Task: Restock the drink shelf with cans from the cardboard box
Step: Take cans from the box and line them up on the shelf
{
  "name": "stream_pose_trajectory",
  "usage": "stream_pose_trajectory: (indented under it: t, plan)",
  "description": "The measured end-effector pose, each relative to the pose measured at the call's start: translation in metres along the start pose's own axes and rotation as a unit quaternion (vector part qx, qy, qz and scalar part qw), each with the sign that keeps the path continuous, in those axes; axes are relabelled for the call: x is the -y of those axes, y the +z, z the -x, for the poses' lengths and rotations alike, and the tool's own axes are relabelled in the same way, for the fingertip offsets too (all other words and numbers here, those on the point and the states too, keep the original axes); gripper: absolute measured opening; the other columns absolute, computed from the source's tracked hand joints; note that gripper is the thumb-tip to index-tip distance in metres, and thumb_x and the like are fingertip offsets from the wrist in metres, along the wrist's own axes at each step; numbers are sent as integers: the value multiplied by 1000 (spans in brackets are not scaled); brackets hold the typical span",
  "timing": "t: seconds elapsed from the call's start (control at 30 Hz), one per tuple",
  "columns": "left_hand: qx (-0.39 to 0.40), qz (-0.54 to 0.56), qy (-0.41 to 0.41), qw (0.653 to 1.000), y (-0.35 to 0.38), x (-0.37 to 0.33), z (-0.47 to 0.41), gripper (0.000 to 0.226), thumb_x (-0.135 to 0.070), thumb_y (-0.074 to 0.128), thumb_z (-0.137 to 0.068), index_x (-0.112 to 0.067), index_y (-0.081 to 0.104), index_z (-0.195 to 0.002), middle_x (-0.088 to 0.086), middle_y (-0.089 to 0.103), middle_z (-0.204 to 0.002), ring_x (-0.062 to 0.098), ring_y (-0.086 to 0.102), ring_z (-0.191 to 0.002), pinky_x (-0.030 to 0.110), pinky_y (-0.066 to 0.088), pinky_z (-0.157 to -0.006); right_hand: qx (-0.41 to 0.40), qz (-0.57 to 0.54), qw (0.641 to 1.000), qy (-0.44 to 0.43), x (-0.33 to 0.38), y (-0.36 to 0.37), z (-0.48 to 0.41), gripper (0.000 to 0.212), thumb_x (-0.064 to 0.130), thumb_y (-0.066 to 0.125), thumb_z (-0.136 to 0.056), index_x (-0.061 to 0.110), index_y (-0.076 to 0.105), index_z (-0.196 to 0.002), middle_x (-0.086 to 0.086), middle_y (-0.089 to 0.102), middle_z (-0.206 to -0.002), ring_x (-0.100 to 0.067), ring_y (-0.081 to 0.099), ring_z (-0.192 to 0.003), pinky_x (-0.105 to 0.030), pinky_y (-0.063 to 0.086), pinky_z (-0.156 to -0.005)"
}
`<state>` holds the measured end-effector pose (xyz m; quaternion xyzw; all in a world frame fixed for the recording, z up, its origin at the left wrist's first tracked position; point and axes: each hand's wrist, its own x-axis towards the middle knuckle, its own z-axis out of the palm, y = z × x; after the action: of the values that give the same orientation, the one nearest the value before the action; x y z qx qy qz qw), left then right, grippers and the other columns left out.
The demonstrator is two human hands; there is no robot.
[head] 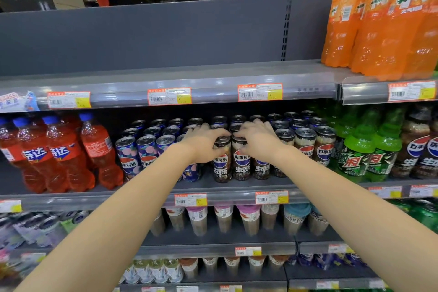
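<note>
Tall dark cola cans stand in rows on the middle shelf (237,186). My left hand (201,143) is wrapped over the top of one front-row dark can (222,166). Right beside it, my right hand (257,141) grips the top of the neighbouring dark can (241,163). Both cans stand upright on the shelf, touching each other. To the left are blue peach-patterned cans (129,156); more dark cans (326,147) stand to the right. The cardboard box is out of view.
Red soda bottles (59,154) fill the shelf's left end, green bottles (369,149) the right. The top shelf (166,73) is bare except for orange bottles (384,26) at the right. Cup drinks (222,218) line the shelf below.
</note>
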<state>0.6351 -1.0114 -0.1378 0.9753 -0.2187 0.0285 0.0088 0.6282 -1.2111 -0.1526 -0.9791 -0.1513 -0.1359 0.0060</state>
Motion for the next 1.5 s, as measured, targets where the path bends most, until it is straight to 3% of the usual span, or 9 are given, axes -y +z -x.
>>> stream_pose_trajectory:
  t: [0.2, 0.4, 0.63, 0.8, 0.9, 1.0, 1.13, 1.5]
  plan:
    - [-18, 29, -11, 999, 5, -4, 2, 59, -56, 60, -97, -40, 40, -151, 16, 46, -139, 39, 42, -134, 47, 35, -110, -24, -5, 1000, -4, -1, 6, 6, 52, 41, 64, -94, 30, 54, -144, 4, 51, -142, -25, 39, -128, -41, 30, -103]
    - [-57, 66, -12, 996, 5, -5, 4, 55, -50, 71, -92, -37, 53, -142, 9, 57, -132, 32, 53, -124, 43, 42, -103, -28, -22, 999, 4, -1, 5, 8, 54, 40, 67, -92, 31, 54, -144, 6, 51, -143, -24, 38, -129, -41, 29, -103]
    - [-96, 97, -23, 990, 13, 2, 4, 49, -50, 75, -88, -39, 59, -133, 7, 60, -123, 31, 58, -115, 46, 46, -102, -18, -23, 999, 13, -1, 3, 7, 56, 33, 68, -91, 33, 53, -145, 6, 50, -145, -25, 38, -131, -42, 30, -103]
    - [-110, 118, -17, 987, 17, 4, 5, 44, -48, 73, -92, -34, 59, -131, 7, 60, -123, 16, 53, -70, 46, 55, -89, -31, -24, 999, 16, -2, 7, 8, 55, 35, 67, -91, 32, 53, -144, 7, 51, -144, -24, 38, -130, -41, 31, -100]
    - [-116, 105, -21, 987, 17, 3, 5, 44, -50, 73, -90, -35, 59, -129, 5, 62, -124, 25, 63, -89, 45, 51, -95, -34, -21, 999, 15, -2, 9, 8, 55, 36, 66, -92, 33, 52, -145, 8, 51, -145, -24, 38, -131, -41, 31, -100]
    - [-116, 89, -24, 989, 14, 3, 5, 46, -52, 73, -89, -34, 58, -129, 5, 64, -125, 24, 61, -86, 44, 47, -101, -32, -17, 999, 15, -1, 9, 9, 55, 39, 65, -92, 33, 51, -145, 8, 50, -146, -23, 37, -131, -42, 31, -101]
    - [-117, 72, -31, 990, 14, 4, 6, 55, -57, 75, -85, -33, 57, -132, 5, 64, -124, 29, 58, -117, 45, 44, -102, -33, -11, 999, 17, 2, 9, 11, 56, 39, 65, -92, 33, 51, -146, 8, 49, -146, -23, 37, -129, -41, 30, -101]
    - [-139, 52, -37, 988, 26, 2, 9, 53, -54, 67, -93, -34, 53, -140, 7, 59, -135, 34, 45, -131, 45, 36, -105, -47, 7, 999, 6, 12, 9, 12, 45, 28, 56, -98, 26, 57, -142, 2, 57, -142, -28, 44, -124, -36, 32, -104]
